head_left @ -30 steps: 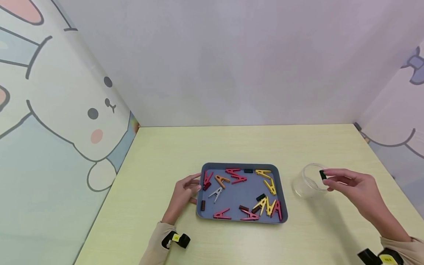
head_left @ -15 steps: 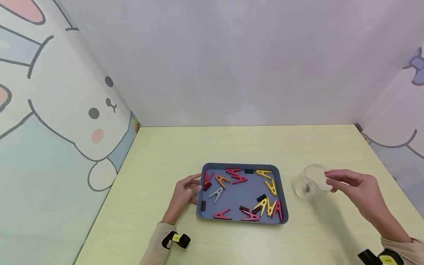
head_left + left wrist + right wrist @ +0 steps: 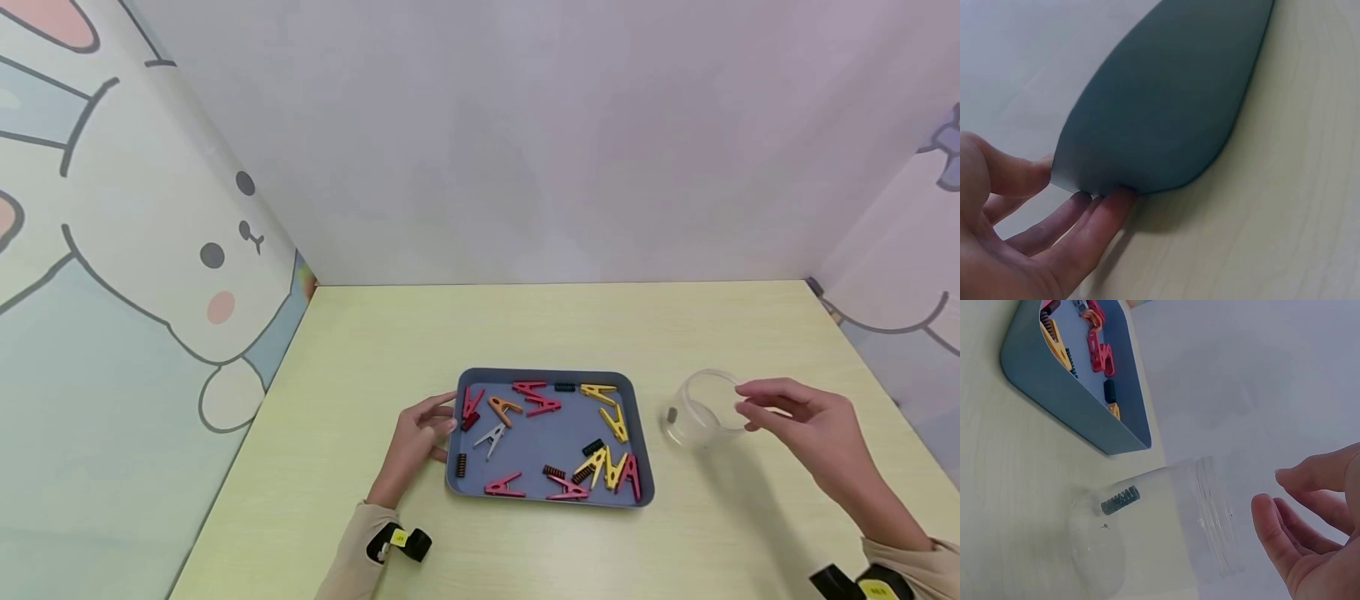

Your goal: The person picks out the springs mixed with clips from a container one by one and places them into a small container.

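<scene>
In the head view a grey-blue tray (image 3: 525, 442) holds red, yellow, orange and white clothespin-like clips and several small coil springs. My left hand (image 3: 420, 432) rests its extended fingertips against the tray's left end; the left wrist view shows the fingers (image 3: 1094, 225) on the outer wall. To the right, a clear jar (image 3: 697, 412) lies tilted, its mouth turned toward my right hand (image 3: 806, 425). Inside that jar, low on the wall, is a dark spring (image 3: 1120, 500). My right hand's thumb and fingertips stand slightly apart just outside the mouth, with nothing between them.
Pale wood tabletop (image 3: 420, 333) surrounds the tray and jar. A plain wall (image 3: 525, 150) rises behind the table, and panels with cartoon rabbits (image 3: 187, 250) stand at both sides.
My right hand has let go of the dark spring, which dropped into the jar and moved toward its base. My left hand and the tray have stayed put.
</scene>
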`<state>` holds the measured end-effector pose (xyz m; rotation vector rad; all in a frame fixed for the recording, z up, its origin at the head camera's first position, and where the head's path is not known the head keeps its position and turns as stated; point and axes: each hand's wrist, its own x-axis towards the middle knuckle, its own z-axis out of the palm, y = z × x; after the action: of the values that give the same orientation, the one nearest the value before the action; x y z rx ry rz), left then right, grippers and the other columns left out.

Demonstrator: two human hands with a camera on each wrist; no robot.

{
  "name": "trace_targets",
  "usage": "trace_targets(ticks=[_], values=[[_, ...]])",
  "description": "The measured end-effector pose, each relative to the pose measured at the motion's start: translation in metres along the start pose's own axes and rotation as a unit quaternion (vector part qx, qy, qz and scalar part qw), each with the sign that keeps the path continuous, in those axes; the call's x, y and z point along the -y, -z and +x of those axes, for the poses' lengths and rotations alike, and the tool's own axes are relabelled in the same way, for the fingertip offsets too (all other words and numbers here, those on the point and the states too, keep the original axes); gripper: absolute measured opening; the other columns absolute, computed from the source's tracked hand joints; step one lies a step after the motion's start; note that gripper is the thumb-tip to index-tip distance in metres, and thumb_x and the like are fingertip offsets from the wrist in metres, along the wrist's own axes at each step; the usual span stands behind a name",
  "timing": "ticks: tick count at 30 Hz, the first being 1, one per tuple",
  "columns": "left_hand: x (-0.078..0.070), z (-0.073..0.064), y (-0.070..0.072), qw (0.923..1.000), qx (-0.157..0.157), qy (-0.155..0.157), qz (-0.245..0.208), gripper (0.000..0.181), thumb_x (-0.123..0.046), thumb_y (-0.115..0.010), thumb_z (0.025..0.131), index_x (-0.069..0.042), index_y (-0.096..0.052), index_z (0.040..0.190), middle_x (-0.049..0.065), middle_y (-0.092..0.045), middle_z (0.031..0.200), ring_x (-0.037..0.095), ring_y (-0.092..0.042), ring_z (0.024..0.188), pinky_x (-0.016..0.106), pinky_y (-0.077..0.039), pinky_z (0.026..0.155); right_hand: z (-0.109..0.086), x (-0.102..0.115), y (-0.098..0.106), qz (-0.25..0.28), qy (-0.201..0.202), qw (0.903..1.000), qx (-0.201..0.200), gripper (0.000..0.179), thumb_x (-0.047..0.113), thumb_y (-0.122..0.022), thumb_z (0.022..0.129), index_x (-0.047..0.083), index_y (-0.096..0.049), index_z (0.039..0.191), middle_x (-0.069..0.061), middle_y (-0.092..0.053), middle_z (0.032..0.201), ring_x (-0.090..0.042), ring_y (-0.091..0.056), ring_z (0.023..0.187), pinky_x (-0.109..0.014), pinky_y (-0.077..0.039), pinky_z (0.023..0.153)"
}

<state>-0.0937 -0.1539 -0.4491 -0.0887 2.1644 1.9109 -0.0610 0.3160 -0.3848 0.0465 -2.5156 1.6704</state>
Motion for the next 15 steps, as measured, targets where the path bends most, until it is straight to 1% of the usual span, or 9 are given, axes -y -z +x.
trace_targets(ticks=[2,7,10,15], values=[[0.0001,0.0002,0.0001,1.0000,0.001,-0.001,-0.003,0.045,-0.001,-0.059,0.089,-0.007,-0.055,0.133,0.024,-0.057,0.117,0.038,-0.059,0.100,0.049,-0.057,0.059,-0.0001,0.0014,-0.0004,0.019,0.008,0.9998,0.005,0.025,-0.003,-0.068,0.084,-0.010,-0.063,0.108,0.000,-0.070,0.088,-0.010,-0.068,0.074,-0.026,-0.056,0.062],[0.0006,0.0004,0.0005,1.0000,0.001,-0.001,-0.005,0.045,-0.001,-0.059,0.089,-0.007,-0.055,0.133,0.024,-0.057,0.117,0.038,-0.059,0.099,0.049,-0.057,0.059,-0.0006,0.0050,-0.0017,0.039,0.014,0.9991,0.011,0.026,-0.004,-0.068,0.083,-0.010,-0.063,0.108,0.000,-0.070,0.092,-0.009,-0.068,0.077,-0.026,-0.057,0.064],[0.0005,0.0005,0.0005,1.0000,0.002,0.001,-0.005,0.045,-0.001,-0.059,0.089,-0.007,-0.055,0.134,0.024,-0.057,0.118,0.037,-0.059,0.099,0.048,-0.058,0.059,-0.0012,0.0066,-0.0026,0.039,0.015,0.9991,0.013,0.027,-0.004,-0.068,0.083,-0.010,-0.062,0.109,0.001,-0.069,0.094,-0.009,-0.068,0.078,-0.026,-0.057,0.064],[0.0009,0.0007,0.0005,1.0000,0.002,0.003,-0.006,0.045,-0.001,-0.059,0.089,-0.008,-0.055,0.134,0.024,-0.057,0.117,0.037,-0.059,0.100,0.048,-0.058,0.059,-0.0018,0.0077,-0.0041,0.041,0.025,0.9986,0.020,0.027,-0.008,-0.066,0.083,-0.011,-0.062,0.109,-0.002,-0.068,0.098,-0.007,-0.067,0.081,-0.026,-0.057,0.065]])
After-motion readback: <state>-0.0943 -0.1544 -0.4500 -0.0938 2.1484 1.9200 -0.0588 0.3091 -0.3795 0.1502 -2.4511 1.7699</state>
